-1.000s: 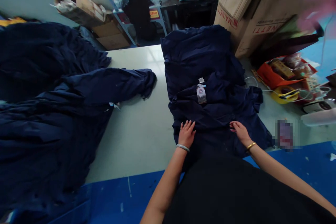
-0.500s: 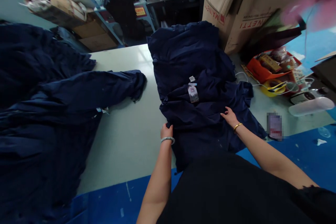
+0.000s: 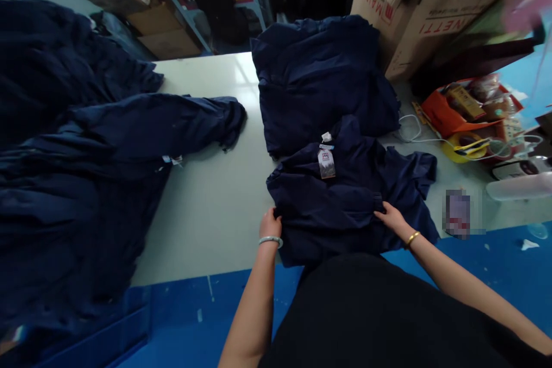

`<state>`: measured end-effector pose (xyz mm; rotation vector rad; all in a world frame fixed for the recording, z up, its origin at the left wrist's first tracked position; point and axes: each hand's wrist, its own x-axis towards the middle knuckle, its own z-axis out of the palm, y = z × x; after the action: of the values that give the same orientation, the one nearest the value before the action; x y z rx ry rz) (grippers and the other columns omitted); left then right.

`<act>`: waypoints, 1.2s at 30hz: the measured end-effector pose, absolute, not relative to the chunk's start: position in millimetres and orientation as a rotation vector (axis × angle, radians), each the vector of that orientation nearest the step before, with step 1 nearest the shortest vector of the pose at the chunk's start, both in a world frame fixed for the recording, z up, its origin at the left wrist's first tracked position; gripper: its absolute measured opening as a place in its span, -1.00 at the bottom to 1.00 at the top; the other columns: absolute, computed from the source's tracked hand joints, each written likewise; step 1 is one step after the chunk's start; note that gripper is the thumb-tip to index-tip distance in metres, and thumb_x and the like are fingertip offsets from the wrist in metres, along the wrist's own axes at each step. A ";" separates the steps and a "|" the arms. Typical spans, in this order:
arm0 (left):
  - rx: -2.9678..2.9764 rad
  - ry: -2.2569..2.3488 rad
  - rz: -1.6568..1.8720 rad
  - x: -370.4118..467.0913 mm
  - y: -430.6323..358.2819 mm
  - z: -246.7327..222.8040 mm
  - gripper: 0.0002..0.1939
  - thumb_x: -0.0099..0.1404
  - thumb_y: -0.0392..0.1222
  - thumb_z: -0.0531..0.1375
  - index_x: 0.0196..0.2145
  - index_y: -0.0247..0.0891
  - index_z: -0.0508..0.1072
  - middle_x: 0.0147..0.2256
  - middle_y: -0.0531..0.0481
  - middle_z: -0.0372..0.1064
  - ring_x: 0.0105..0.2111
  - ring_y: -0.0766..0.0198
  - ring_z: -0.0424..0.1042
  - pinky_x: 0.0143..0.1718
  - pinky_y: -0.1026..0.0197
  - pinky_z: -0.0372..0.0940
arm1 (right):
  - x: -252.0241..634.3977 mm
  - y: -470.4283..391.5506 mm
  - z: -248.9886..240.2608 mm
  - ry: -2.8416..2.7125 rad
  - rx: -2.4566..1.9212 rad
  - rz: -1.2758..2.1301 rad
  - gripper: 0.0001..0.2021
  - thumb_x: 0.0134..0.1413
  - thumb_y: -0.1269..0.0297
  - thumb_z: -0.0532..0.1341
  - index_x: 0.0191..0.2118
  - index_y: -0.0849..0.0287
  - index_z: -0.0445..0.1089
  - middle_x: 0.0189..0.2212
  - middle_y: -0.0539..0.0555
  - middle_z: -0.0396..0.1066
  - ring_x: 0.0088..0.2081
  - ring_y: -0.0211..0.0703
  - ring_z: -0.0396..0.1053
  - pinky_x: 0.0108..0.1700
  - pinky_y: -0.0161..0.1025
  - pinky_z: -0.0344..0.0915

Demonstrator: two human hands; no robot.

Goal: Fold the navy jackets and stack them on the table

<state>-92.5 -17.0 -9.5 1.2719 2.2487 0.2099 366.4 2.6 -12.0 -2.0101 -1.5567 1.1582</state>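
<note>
head view has us mid-fold on the navy garment [image 3: 345, 201] lying on the table [image 3: 215, 213], our left hand [image 3: 270, 223] clenched on its left edge, our right hand [image 3: 390, 217] flat and released on the cloth; next we'd judge a square fold.

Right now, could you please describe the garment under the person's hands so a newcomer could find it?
On the pale table, nearest the front edge, lies a folded navy garment. Both hands touch its near side. Unlike the navy stack behind it, it shows a hang tag.
</note>
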 end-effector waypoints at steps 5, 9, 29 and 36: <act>1.241 2.258 0.189 -88.4 -23.0 -9.5 -0.63 0.34 -0.26 0.22 0.10 -0.21 0.47 0.04 -0.24 0.53 0.11 0.01 0.50 0.15 0.02 0.36 | 382.7 2.6 -0.7 -1.583 -1.832 0.937 -0.72 0.16 0.05 0.21 -0.12 0.10 0.44 -0.25 0.10 0.58 -0.20 -0.01 0.51 -0.05 -0.09 0.45; 1.223 2.289 0.210 -94.9 -18.2 1.5 -0.54 0.30 -0.10 0.32 0.12 -0.26 0.46 0.03 -0.28 0.53 0.04 0.00 0.52 0.08 0.02 0.39 | 399.0 2.0 -9.7 -1.682 -2.102 0.756 -0.70 0.09 0.09 0.25 -0.11 0.13 0.45 -0.23 0.18 0.56 -0.26 0.02 0.50 -0.08 -0.03 0.47; 2.029 1.774 -0.183 -121.0 142.2 57.1 -0.71 0.44 -0.13 0.14 0.03 -0.15 0.55 -0.14 0.03 0.63 -0.04 0.17 0.56 0.44 -0.30 -0.53 | 348.9 75.8 -1.3 -2.168 -2.003 0.643 -0.78 0.27 0.28 0.21 -0.05 0.13 0.56 -0.08 0.18 0.55 0.01 0.00 0.45 0.13 -0.13 0.32; 2.071 1.718 -0.206 -141.1 157.2 63.1 -0.67 0.44 0.12 0.11 -0.16 -0.08 0.59 -0.42 0.10 0.55 -0.27 0.24 0.58 0.50 -0.04 -0.31 | 352.3 96.4 6.7 -1.950 -2.089 0.768 -0.75 0.35 0.23 0.14 -0.04 0.06 0.56 -0.09 0.13 0.58 -0.05 -0.03 0.49 0.02 -0.16 0.35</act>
<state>-141.1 157.2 63.1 2.0712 1.7185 -0.2064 352.3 96.4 6.7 -2.0892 -1.9505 0.7680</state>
